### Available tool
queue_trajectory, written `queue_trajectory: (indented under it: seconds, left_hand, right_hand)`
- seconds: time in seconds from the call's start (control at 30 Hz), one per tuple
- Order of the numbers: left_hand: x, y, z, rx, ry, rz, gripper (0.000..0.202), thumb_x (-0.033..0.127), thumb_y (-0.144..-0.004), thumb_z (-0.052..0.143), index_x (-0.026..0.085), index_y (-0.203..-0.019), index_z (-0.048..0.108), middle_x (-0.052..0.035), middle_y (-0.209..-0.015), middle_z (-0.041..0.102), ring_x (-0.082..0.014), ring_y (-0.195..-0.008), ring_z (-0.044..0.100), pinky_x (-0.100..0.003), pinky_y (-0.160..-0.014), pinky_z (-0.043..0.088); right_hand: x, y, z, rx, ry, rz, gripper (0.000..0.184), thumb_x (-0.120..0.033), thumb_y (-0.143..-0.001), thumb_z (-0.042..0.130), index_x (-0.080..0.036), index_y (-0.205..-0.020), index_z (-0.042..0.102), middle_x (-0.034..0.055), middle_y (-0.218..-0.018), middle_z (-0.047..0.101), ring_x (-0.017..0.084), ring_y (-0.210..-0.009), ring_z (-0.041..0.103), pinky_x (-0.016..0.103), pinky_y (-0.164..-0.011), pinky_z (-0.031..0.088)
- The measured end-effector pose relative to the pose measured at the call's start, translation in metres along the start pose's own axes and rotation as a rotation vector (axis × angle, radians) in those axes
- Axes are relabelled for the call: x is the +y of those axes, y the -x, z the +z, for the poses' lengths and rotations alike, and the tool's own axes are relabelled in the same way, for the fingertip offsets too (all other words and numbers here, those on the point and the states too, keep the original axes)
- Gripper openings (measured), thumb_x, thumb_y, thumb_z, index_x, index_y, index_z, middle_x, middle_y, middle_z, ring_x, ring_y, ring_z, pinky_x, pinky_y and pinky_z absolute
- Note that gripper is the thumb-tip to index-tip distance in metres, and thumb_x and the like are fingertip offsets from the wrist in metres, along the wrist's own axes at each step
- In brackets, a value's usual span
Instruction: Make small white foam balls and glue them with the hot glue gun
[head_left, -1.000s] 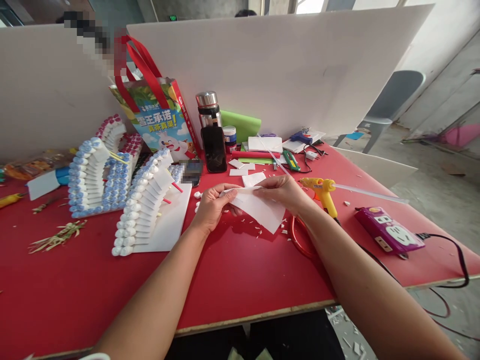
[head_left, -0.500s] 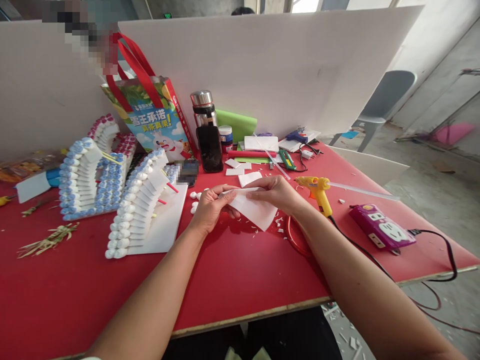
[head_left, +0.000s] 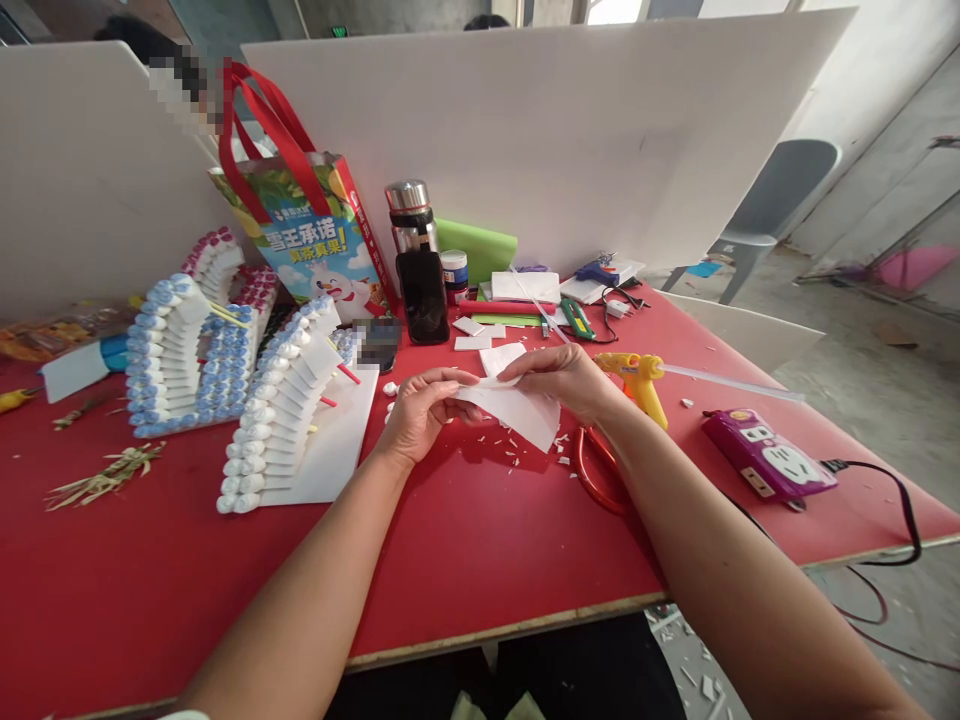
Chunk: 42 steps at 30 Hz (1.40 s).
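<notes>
A white foam sheet piece (head_left: pixel 521 410) is held just above the red table (head_left: pixel 465 540) between both hands. My left hand (head_left: pixel 420 410) pinches its left end with fingers curled. My right hand (head_left: pixel 566 378) grips its upper right edge, fingers closed over it. Small white scraps lie on the table under the sheet. Red-handled scissors (head_left: pixel 596 475) lie beside my right wrist. A yellow glue gun (head_left: pixel 641 380) stands just right of my right hand.
Arched models of white sticks with blue and white caps (head_left: pixel 281 410) stand at the left. A printed bag with red handles (head_left: pixel 307 235), a steel flask (head_left: pixel 411 215), a dark phone (head_left: pixel 424 297) and foam offcuts sit behind. A purple power strip (head_left: pixel 769 455) lies right.
Both hands have turned the white sheet slightly and lifted its left end; otherwise they stay in the same spot. The camera shifted a little.
</notes>
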<state>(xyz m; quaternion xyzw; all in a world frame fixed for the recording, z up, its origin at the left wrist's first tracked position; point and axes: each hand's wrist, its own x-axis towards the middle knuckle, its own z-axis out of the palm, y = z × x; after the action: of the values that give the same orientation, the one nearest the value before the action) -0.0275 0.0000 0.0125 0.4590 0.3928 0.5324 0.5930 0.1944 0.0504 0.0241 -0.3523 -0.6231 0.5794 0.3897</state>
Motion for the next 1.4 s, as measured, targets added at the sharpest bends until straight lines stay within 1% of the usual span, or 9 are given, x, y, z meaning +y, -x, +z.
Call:
queue_trajectory:
  seconds: [0.17,0.33,0.47,0.53,0.6,0.7,0.77,1.1,1.4]
  left_hand:
    - [0.000,-0.001,0.000,0.051,-0.040,-0.023,0.022,0.029,-0.079,0.074,0.010,-0.091,0.074,-0.0056,-0.065,0.072,-0.0157,-0.051,0.068,-0.021,-0.051,0.052]
    - [0.002,-0.002,-0.006,0.071,-0.033,-0.019,0.029,0.030,-0.077,0.077,0.011,-0.099,0.073,-0.0043,-0.063,0.071,-0.0147,-0.052,0.068,-0.020,-0.049,0.050]
    - [0.002,0.000,-0.002,-0.031,-0.100,-0.021,0.031,0.031,-0.081,0.074,0.011,-0.104,0.071,-0.0057,-0.067,0.072,-0.0161,-0.054,0.069,-0.022,-0.052,0.053]
    - [0.000,0.002,0.001,-0.119,-0.153,-0.035,0.033,0.033,-0.083,0.073,0.010,-0.107,0.070,-0.0066,-0.070,0.073,-0.0183,-0.056,0.070,-0.025,-0.053,0.055]
    - [-0.003,0.003,0.005,-0.176,-0.197,-0.041,0.035,0.034,-0.084,0.072,0.011,-0.110,0.069,-0.0071,-0.072,0.074,-0.0199,-0.058,0.071,-0.027,-0.054,0.056]
    - [-0.005,0.002,0.008,-0.180,-0.236,-0.020,0.037,0.036,-0.086,0.070,0.012,-0.114,0.068,-0.0064,-0.073,0.074,-0.0198,-0.059,0.072,-0.029,-0.056,0.057]
    - [-0.005,0.002,0.009,-0.147,-0.254,0.002,0.037,0.037,-0.086,0.070,0.011,-0.112,0.068,-0.0053,-0.070,0.072,-0.0197,-0.058,0.071,-0.030,-0.057,0.058]
    - [-0.008,-0.002,0.004,-0.065,-0.247,0.029,0.036,0.038,-0.084,0.072,0.012,-0.110,0.070,-0.0052,-0.068,0.072,-0.0166,-0.050,0.067,-0.027,-0.053,0.053]
    - [-0.007,-0.001,0.005,-0.033,-0.185,-0.008,0.032,0.042,-0.087,0.067,0.014,-0.101,0.071,-0.0056,-0.073,0.072,-0.0138,-0.056,0.064,-0.025,-0.056,0.049]
  right_hand:
    - [-0.004,0.001,-0.003,0.045,0.032,-0.026,0.019,-0.027,-0.066,0.079,-0.017,-0.082,0.080,0.0018,-0.070,0.067,0.012,-0.060,0.056,0.026,-0.056,0.043]
    - [-0.003,-0.001,-0.019,0.196,-0.004,-0.057,0.023,-0.028,-0.064,0.082,-0.017,-0.084,0.078,-0.0002,-0.065,0.061,0.010,-0.059,0.049,0.027,-0.056,0.041]
    - [-0.007,-0.001,-0.018,0.341,-0.026,-0.153,0.023,-0.037,-0.075,0.075,-0.017,-0.086,0.076,0.0004,-0.063,0.058,0.010,-0.059,0.049,0.027,-0.058,0.043]
    - [-0.010,0.002,-0.012,0.293,0.051,-0.157,0.034,-0.048,-0.082,0.069,-0.015,-0.088,0.076,0.0045,-0.070,0.064,0.013,-0.065,0.056,0.028,-0.064,0.046]
    - [-0.013,0.005,-0.006,0.112,0.137,-0.072,0.046,-0.057,-0.085,0.064,-0.013,-0.089,0.076,0.0082,-0.078,0.068,0.015,-0.071,0.060,0.028,-0.066,0.047]
    - [-0.013,0.008,0.002,-0.149,0.300,0.072,0.049,-0.061,-0.082,0.065,-0.014,-0.086,0.076,0.0039,-0.068,0.063,0.012,-0.060,0.052,0.025,-0.053,0.038]
    - [-0.011,0.008,0.005,-0.210,0.381,0.086,0.044,-0.059,-0.079,0.070,-0.015,-0.084,0.076,0.0001,-0.063,0.058,0.009,-0.055,0.044,0.024,-0.048,0.030]
    - [0.008,0.003,0.006,-0.111,0.395,-0.054,0.028,-0.034,-0.082,0.067,-0.020,-0.101,0.081,0.0020,-0.079,0.073,0.016,-0.070,0.059,0.026,-0.061,0.044]
    - [0.010,0.003,0.011,-0.051,0.561,-0.240,0.023,-0.031,-0.084,0.067,-0.024,-0.101,0.081,0.0022,-0.080,0.074,0.018,-0.073,0.061,0.028,-0.067,0.043]
